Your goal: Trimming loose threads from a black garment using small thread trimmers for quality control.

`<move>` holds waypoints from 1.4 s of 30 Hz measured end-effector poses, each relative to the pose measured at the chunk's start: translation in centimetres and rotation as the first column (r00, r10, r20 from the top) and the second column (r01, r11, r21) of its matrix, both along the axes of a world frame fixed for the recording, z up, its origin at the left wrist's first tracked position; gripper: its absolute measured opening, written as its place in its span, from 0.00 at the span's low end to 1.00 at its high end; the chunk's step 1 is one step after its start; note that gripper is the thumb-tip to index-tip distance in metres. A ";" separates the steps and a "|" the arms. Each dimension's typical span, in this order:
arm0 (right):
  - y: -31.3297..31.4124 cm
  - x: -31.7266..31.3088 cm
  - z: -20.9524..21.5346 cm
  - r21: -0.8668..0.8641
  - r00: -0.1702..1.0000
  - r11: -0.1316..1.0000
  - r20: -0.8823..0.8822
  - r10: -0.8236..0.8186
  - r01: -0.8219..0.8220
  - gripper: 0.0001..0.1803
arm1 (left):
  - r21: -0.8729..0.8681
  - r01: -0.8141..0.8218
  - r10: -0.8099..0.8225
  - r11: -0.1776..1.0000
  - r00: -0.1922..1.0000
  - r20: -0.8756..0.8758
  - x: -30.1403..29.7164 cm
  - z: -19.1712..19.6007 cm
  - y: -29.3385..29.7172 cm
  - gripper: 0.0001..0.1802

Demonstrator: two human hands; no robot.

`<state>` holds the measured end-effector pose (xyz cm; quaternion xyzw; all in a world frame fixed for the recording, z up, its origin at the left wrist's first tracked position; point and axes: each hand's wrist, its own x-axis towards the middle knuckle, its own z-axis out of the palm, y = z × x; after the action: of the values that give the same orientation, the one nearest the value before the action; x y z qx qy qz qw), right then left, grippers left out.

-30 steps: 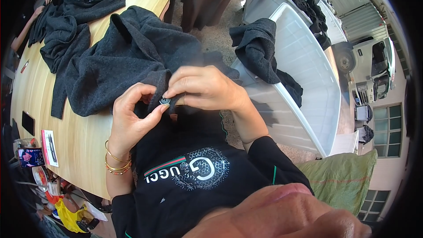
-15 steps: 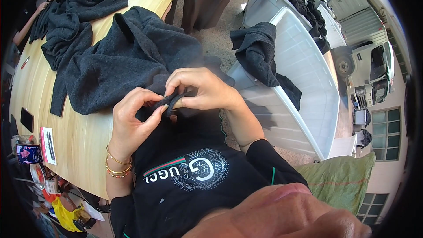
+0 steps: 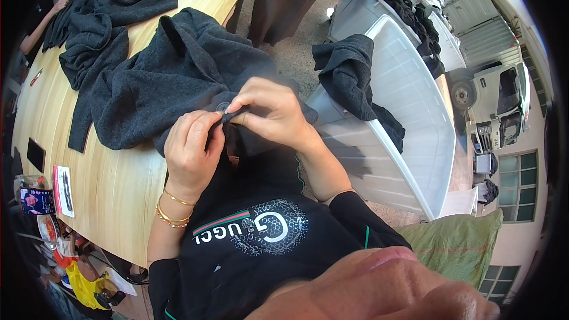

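Note:
A dark grey knitted garment (image 3: 160,77) lies spread on the wooden table (image 3: 112,184), its near edge pulled to my chest. My left hand (image 3: 191,148) pinches that edge from below, gold bracelets on the wrist. My right hand (image 3: 269,112) grips the same edge from above, fingertips meeting the left ones. A small round dark button (image 3: 223,106) shows on the fabric just above my fingertips.
More dark garments (image 3: 101,18) lie piled at the table's far end. A large white plastic bin (image 3: 403,112) stands to my right with a dark garment (image 3: 349,77) draped over its rim. A black phone (image 3: 35,154) and small packets sit at the table's left edge.
Both hands shifted slightly along the garment's edge, the fingertips staying pinched together. The round button now shows above my fingers.

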<state>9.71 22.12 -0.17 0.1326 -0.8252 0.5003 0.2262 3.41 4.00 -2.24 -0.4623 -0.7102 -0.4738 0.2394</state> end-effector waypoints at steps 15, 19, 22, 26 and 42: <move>3.0 4.1 2.6 0.010 0.934 0.998 0.354 -0.058 0.058 0.21 | 0.123 0.219 -0.243 0.968 0.692 0.680 -1.0 0.3 -3.7 0.04; 4.7 4.9 1.2 0.013 0.917 0.999 0.398 0.043 -0.052 0.15 | 0.146 0.205 -0.250 0.968 0.734 0.632 -1.7 5.3 -5.7 0.07; 5.0 4.5 1.0 0.085 0.914 0.987 0.396 0.088 -0.133 0.11 | 0.043 0.075 -0.087 0.996 0.897 0.434 -1.3 8.4 -6.5 0.07; 4.8 3.4 1.5 0.172 0.974 0.979 0.215 0.068 -0.106 0.11 | 0.138 0.036 -0.089 0.990 0.909 0.408 -1.2 10.8 -8.5 0.08; 4.5 2.9 4.6 -0.171 0.916 0.923 -0.153 -0.371 0.345 0.11 | 0.396 0.208 -0.447 0.895 0.458 0.768 -9.1 5.7 -8.2 0.11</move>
<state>12.64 26.65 4.45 0.0080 -0.7739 0.4929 0.3975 -5.64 -4.24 3.43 -0.2698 -0.5678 -0.7577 -0.1755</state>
